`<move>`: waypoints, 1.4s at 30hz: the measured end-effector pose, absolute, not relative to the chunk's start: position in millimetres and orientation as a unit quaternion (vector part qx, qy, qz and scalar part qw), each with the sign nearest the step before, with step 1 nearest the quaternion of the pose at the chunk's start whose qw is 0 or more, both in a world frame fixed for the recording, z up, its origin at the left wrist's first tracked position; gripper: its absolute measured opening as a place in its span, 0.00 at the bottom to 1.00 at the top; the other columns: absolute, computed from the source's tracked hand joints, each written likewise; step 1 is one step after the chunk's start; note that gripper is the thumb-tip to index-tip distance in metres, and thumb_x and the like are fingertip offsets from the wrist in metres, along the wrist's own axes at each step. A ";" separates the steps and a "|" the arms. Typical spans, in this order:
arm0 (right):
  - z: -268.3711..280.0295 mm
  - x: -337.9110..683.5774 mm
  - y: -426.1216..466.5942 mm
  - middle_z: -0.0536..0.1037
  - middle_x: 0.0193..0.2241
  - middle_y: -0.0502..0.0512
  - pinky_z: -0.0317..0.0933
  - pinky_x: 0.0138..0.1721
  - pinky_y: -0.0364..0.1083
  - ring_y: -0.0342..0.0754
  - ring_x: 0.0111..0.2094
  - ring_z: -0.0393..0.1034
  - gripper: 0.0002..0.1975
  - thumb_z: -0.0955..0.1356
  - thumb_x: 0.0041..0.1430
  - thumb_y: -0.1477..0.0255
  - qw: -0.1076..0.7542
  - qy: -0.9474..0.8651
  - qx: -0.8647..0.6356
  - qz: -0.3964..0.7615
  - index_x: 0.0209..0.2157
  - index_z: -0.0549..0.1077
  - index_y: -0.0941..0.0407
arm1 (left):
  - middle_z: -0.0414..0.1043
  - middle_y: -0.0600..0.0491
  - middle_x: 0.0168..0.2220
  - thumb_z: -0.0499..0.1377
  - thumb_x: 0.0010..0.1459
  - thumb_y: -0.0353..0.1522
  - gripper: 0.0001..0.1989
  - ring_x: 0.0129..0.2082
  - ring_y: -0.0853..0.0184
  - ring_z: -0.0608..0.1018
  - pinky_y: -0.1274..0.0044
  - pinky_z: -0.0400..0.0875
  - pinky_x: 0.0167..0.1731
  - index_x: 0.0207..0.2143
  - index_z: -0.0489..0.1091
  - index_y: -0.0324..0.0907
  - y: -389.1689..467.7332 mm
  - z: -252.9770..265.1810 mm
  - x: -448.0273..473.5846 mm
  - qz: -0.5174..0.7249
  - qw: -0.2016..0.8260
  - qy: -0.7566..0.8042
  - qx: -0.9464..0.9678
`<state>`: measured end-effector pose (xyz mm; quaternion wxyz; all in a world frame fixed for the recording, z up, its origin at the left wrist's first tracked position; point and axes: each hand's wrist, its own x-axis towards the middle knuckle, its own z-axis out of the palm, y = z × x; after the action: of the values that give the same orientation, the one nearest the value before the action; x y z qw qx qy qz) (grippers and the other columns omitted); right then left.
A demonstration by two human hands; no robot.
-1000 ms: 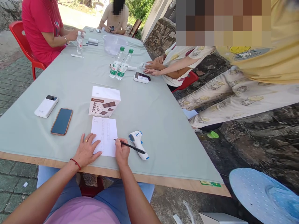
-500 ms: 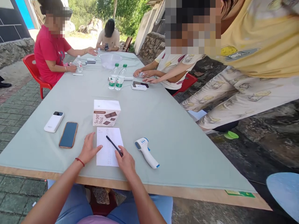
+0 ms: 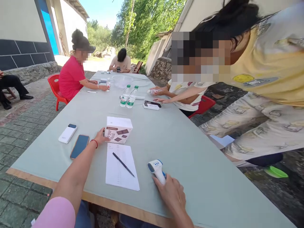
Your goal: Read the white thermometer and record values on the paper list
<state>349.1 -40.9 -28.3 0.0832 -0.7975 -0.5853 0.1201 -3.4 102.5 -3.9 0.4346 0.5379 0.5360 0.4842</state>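
Note:
My left hand (image 3: 101,137) is at the left end of a white and brown "Su-per Meal" box (image 3: 120,136), thumb on its front and fingers around its side. The box stands on the cloth-covered table. My right hand (image 3: 173,193) is closed around the handle of a white and blue infrared thermometer (image 3: 157,170), which lies at the right. Between my hands, a sheet of paper (image 3: 114,172) with faint printed lines lies flat, and a black pen (image 3: 123,164) rests slantwise across it.
Left of the paper lie a phone (image 3: 80,146) and a white power bank (image 3: 68,133). Two water bottles (image 3: 128,96) stand farther along, near a phone on a white case (image 3: 152,105). A clear basin (image 3: 122,81) is beyond. People sit around the table; one leans in at right.
My right hand has let go of the pen, now on the paper, and taken hold of the thermometer. My left hand has moved forward from the paper to the box. The view has tilted up.

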 end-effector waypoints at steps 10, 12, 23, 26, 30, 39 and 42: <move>-6.4 316.3 -39.7 0.77 0.34 0.56 0.61 0.35 0.48 0.54 0.35 0.70 0.27 0.68 0.42 0.53 0.453 -0.417 -0.721 0.318 0.40 0.72 0.57 | 0.74 0.45 0.49 0.73 0.40 0.39 0.35 0.51 0.55 0.73 0.64 0.67 0.52 0.51 0.68 0.41 68.5 11.9 10.9 0.547 0.404 0.531 0.505; 5.5 291.9 -45.5 0.75 0.28 0.52 0.60 0.33 0.47 0.49 0.30 0.67 0.27 0.70 0.38 0.52 0.522 -0.369 -0.662 0.391 0.36 0.71 0.57 | 0.74 0.43 0.51 0.70 0.45 0.43 0.32 0.51 0.54 0.74 0.64 0.67 0.52 0.50 0.69 0.40 54.2 14.0 16.0 0.580 0.433 0.502 0.474; 59.0 211.2 -41.8 0.68 0.19 0.44 0.52 0.22 0.42 0.41 0.20 0.59 0.17 0.72 0.43 0.60 0.545 -0.336 -0.445 0.626 0.29 0.67 0.55 | 0.75 0.45 0.50 0.64 0.52 0.48 0.29 0.49 0.55 0.75 0.66 0.69 0.50 0.50 0.69 0.40 23.7 8.1 24.3 0.531 0.395 0.520 0.539; 51.0 206.4 -38.0 0.68 0.19 0.44 0.52 0.22 0.42 0.41 0.20 0.59 0.16 0.72 0.45 0.60 0.531 -0.356 -0.441 0.631 0.29 0.67 0.55 | 0.74 0.46 0.51 0.61 0.55 0.47 0.27 0.50 0.55 0.75 0.66 0.68 0.51 0.53 0.68 0.41 22.9 9.5 25.4 0.524 0.365 0.532 0.556; 32.4 203.7 -40.0 0.68 0.17 0.45 0.53 0.22 0.43 0.42 0.20 0.59 0.17 0.71 0.47 0.57 0.511 -0.395 -0.466 0.605 0.30 0.70 0.56 | 0.75 0.47 0.49 0.60 0.56 0.47 0.25 0.48 0.56 0.76 0.67 0.68 0.50 0.51 0.69 0.42 19.7 9.3 30.1 0.526 0.346 0.546 0.553; 18.8 194.5 -33.9 0.67 0.14 0.45 0.54 0.23 0.43 0.43 0.19 0.58 0.19 0.70 0.50 0.54 0.489 -0.427 -0.538 0.538 0.29 0.72 0.57 | 0.75 0.47 0.49 0.61 0.56 0.47 0.25 0.49 0.56 0.75 0.66 0.67 0.51 0.52 0.70 0.43 22.6 3.6 27.4 0.524 0.344 0.550 0.552; 16.1 190.7 -33.2 0.67 0.15 0.44 0.54 0.24 0.43 0.43 0.19 0.58 0.19 0.69 0.50 0.54 0.492 -0.417 -0.545 0.536 0.29 0.72 0.57 | 0.76 0.47 0.49 0.61 0.56 0.47 0.25 0.49 0.55 0.75 0.65 0.67 0.52 0.51 0.71 0.43 23.9 1.5 26.8 0.526 0.347 0.548 0.550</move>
<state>190.7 -33.2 16.1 0.4921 -0.5446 -0.4166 0.5363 26.8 23.9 1.5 0.3474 0.5501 0.5479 0.5259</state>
